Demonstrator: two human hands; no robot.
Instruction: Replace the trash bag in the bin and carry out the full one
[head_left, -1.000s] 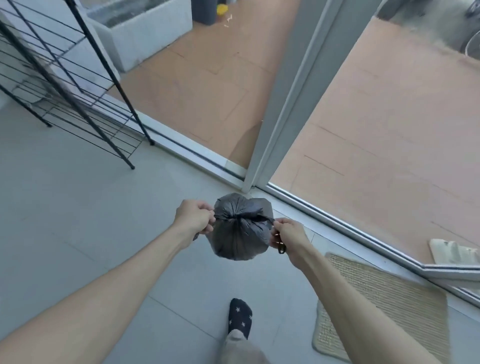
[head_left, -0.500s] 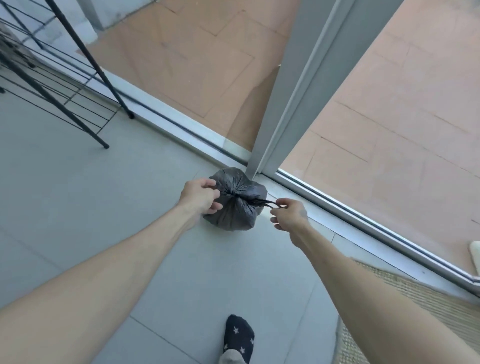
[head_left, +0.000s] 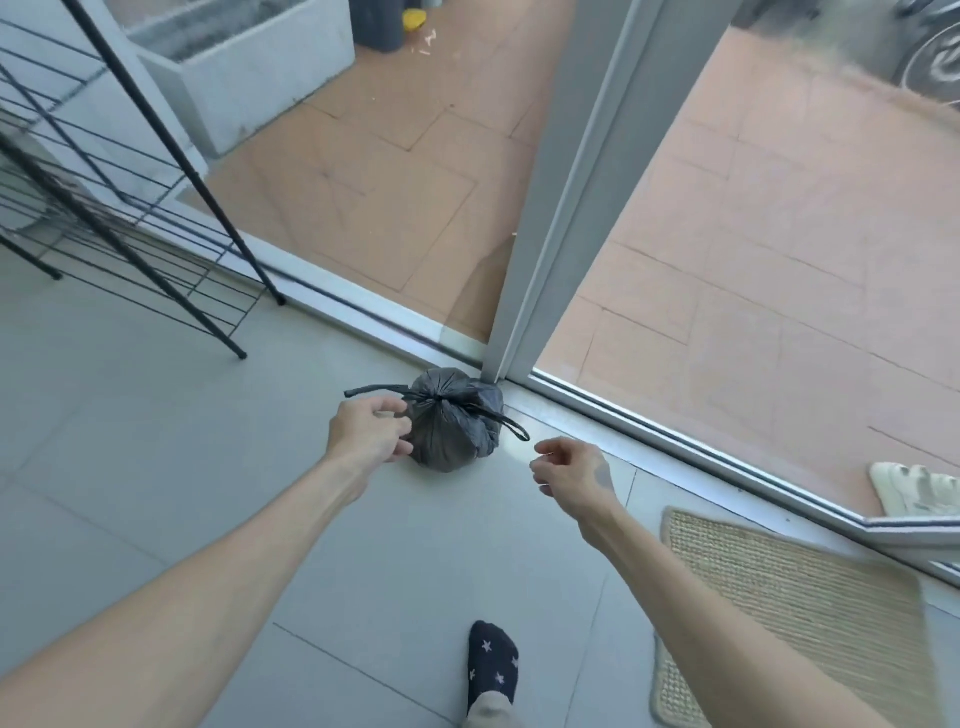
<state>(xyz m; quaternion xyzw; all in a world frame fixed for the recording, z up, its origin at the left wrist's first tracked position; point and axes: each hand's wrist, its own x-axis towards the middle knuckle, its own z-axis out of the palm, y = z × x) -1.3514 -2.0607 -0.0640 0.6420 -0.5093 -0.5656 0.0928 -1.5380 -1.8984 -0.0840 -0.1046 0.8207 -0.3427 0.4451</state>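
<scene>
Both hands are seen loosely open and apart: the left hand (head_left: 370, 432) touches the small, tied, dark grey plastic trash bag (head_left: 453, 421) on the pale tiled floor (head_left: 156, 441) by the sliding-door track (head_left: 623, 421), while the right hand (head_left: 570, 470) hovers near it, empty. Soft, crinkly and probably light, the bag is best lifted by its black drawstring (head_left: 376, 389) at the knot. Its contents are hidden, and no bin is shown.

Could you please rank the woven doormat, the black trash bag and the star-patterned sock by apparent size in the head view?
1. Woven doormat, largest, though partly cut off.
2. Black trash bag.
3. Star-patterned sock, nearer the camera yet looking smaller.
</scene>
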